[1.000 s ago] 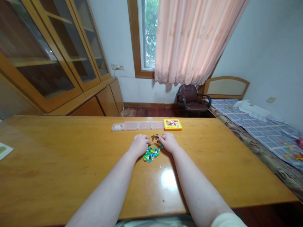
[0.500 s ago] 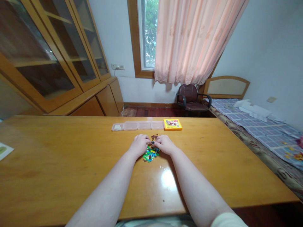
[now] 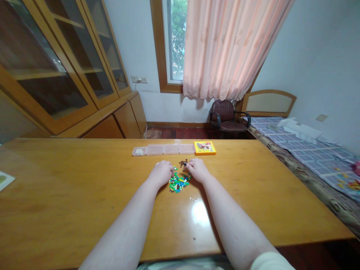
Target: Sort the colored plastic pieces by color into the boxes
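Observation:
A mixed heap of small building bricks (image 3: pixel 179 183), in green, blue, yellow, white and brown, lies on the wooden table between my forearms. Just beyond it is a smaller cluster of brown bricks (image 3: pixel 182 164). My left hand (image 3: pixel 162 174) rests at the heap's left edge, fingers curled down and their tips mostly hidden. On the other side, my right hand (image 3: pixel 198 170) is closed beside the brown cluster, thumb and finger together. A small dark spot shows at the right thumb tip; whether it is a brick or a nail I cannot tell.
Across the table (image 3: pixel 84 195) runs a row of clear plastic compartments (image 3: pixel 171 149), with a yellow box (image 3: pixel 205 148) at its right end. A white card (image 3: pixel 5 180) lies at the left edge. A chair (image 3: pixel 225 115) and a bed (image 3: pixel 303 142) stand beyond.
My hands have moved apart: the left shifted left, the right slightly away from me toward the brown bricks. More of the heap between them now shows.

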Demonstrator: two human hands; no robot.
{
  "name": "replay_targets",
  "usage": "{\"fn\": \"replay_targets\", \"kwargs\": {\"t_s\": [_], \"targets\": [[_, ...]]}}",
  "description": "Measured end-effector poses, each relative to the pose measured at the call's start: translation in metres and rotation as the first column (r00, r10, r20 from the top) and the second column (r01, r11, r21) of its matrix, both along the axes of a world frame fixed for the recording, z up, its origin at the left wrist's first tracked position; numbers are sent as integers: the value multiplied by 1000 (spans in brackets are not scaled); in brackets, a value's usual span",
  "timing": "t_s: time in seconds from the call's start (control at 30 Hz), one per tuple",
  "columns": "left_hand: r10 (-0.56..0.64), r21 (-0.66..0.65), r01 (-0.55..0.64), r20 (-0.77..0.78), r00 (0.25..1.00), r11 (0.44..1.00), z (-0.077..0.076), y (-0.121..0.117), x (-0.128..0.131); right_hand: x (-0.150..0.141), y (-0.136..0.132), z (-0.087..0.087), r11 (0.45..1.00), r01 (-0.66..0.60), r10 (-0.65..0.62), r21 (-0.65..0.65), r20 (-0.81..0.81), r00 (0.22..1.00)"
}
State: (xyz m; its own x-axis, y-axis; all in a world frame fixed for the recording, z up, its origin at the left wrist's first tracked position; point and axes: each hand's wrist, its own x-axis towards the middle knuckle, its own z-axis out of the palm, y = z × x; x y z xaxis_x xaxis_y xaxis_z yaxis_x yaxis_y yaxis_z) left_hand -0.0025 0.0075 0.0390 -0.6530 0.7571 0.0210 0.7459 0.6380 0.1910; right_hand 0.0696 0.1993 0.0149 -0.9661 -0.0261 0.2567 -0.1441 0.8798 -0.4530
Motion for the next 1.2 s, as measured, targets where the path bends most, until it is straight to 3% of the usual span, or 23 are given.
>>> {"fn": "replay_targets", "kwargs": {"t_s": [0.23, 0.33, 0.43, 0.6, 0.77, 1.0, 1.2], "targets": [[-42, 15, 41, 29, 999, 999, 0, 3, 5, 0, 5, 0, 997, 32, -35, -68, -38, 999], [1, 39, -3, 33, 999, 999, -2, 4, 3, 1, 6, 0, 998, 30, -33, -63, -49, 998], [39, 22, -39, 10, 999, 999, -4, 3, 1, 1, 4, 1, 999, -13, 11, -42, -46, 999], [-32, 19, 32, 25, 999, 999, -5, 4, 3, 3, -6, 7, 991, -127, 129, 42, -29, 991], [0, 29, 1, -18, 1000, 1000, -2, 3, 2, 4, -13, 9, 986, -129, 126, 107, 33, 991], [-12, -7, 12, 20, 1000, 1000, -2, 5, 5, 2, -7, 6, 989, -145, 145, 33, 16, 989], [-83, 90, 77, 70, 994, 993, -3, 8, 8, 1, -5, 4, 996, -87, 87, 10, -8, 996]]}}
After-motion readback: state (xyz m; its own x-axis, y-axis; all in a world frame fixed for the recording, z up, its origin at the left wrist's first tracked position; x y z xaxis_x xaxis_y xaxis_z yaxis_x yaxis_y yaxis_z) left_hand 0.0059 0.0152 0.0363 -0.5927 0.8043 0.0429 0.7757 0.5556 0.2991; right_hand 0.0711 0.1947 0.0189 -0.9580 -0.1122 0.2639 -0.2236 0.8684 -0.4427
